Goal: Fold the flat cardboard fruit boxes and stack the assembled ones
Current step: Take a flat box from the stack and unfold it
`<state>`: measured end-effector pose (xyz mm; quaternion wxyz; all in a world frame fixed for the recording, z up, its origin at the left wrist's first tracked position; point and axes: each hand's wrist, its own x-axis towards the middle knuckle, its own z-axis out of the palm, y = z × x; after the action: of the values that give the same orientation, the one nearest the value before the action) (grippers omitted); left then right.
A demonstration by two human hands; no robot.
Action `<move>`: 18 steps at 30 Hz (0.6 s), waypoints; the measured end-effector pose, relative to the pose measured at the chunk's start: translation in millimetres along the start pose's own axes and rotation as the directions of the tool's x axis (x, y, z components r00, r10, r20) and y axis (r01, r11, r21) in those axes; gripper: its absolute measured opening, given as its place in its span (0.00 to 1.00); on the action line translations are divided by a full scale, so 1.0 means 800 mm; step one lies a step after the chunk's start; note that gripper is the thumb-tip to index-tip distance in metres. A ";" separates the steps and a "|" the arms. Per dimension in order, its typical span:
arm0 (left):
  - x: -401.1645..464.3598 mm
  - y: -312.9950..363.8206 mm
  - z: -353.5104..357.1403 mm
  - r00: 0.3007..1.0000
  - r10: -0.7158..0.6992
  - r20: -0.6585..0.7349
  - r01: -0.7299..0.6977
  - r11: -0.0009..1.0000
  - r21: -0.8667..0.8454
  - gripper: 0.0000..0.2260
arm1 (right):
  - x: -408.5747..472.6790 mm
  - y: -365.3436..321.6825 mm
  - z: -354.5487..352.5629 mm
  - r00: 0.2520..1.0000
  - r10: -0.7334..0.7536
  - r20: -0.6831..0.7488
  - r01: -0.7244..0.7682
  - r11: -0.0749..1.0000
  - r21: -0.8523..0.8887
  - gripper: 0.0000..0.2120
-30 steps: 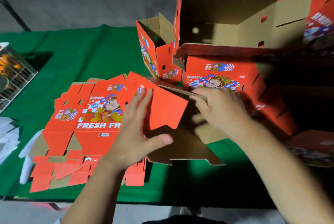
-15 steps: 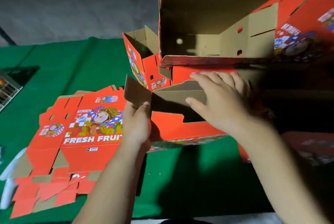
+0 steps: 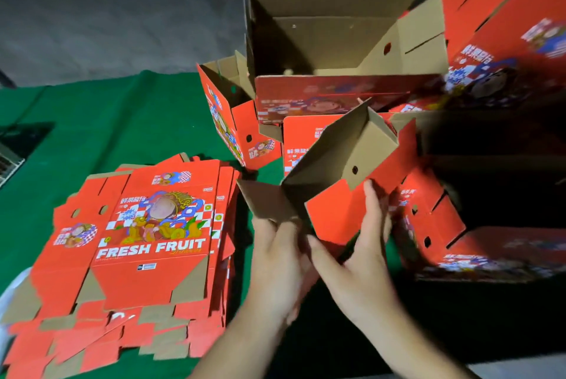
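Note:
A half-folded red fruit box [image 3: 343, 176] is held up over the green table [image 3: 107, 121], its brown inside facing me. My left hand [image 3: 277, 259] grips its lower brown flap from below. My right hand [image 3: 364, 253] holds the red side panel, fingers up along it and thumb under the edge. To the left lies a pile of flat red boxes [image 3: 147, 244] printed "FRESH FRUIT". Behind the held box, assembled boxes are heaped; the top one [image 3: 337, 41] lies open toward me.
A tilted assembled box [image 3: 232, 112] stands at the left of the heap. More assembled boxes [image 3: 477, 241] lie at the right, partly in shadow. A wire basket [image 3: 9, 161] shows at the far left edge. White material [image 3: 12, 283] pokes out beside the flat pile.
The box went from nearly flat to raised with its sides folded up. My left hand slid under the lower flap; my right hand came down from the top edge onto the red side panel.

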<state>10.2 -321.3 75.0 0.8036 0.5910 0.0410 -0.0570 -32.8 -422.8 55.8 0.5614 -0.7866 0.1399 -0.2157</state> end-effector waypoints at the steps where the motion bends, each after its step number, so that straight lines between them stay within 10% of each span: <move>1: 0.012 0.005 -0.015 0.996 0.077 -0.043 -0.070 0.989 0.133 0.16 | 0.001 0.003 -0.005 0.999 -0.025 0.028 0.026 1.000 -0.009 0.54; 3: 0.045 0.015 -0.049 0.972 0.216 -0.087 -0.169 0.913 0.372 0.18 | 0.016 0.014 -0.021 0.997 -0.059 0.058 0.065 0.992 -0.107 0.54; 8: 0.121 0.020 -0.101 0.945 0.264 -0.191 -0.183 0.915 0.361 0.13 | 0.107 0.059 -0.073 0.989 -0.065 0.134 0.125 0.852 -0.508 0.42; 14: 0.140 0.018 -0.102 0.878 0.443 -0.180 -0.301 0.805 0.511 0.16 | 0.172 0.053 -0.080 0.985 -0.016 0.171 0.031 0.996 -0.087 0.31; 18: 0.144 0.010 -0.107 0.794 0.566 -0.221 -0.287 0.670 0.685 0.17 | 0.162 0.051 -0.086 0.951 -0.084 0.298 0.125 0.985 -0.122 0.22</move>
<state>125.2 -242.1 41.9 0.5252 0.8105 0.0471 0.2548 46.4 -552.6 59.5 0.5072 -0.8535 0.0283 -0.1164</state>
